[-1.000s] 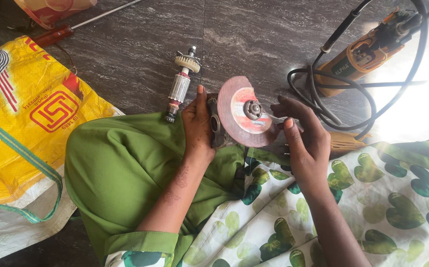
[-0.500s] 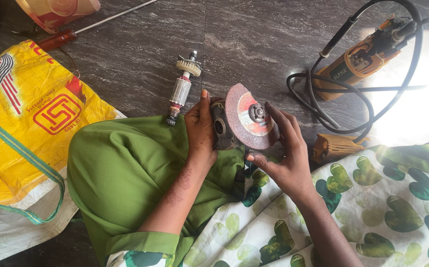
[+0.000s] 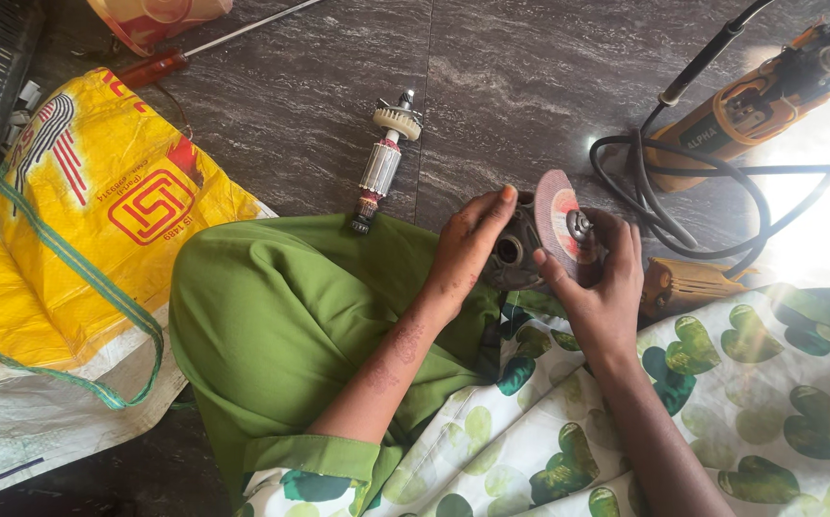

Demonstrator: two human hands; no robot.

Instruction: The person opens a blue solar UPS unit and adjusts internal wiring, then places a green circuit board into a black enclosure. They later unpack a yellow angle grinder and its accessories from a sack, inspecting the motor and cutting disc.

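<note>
The grinder head [image 3: 515, 251] rests on the person's green-clad knee [image 3: 281, 316], its pink disc [image 3: 557, 222] standing on edge, face turned right. The left hand [image 3: 468, 247] grips the head's dark housing; right hand [image 3: 599, 287] fingers close around the disc's hub. Beyond the knee lies a motor armature [image 3: 382, 163], long axis pointing away.

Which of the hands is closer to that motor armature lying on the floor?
Left. The left hand holds the grinder head just right of and below the motor armature; the right hand is farther right, at the pink grinding disc.
</note>
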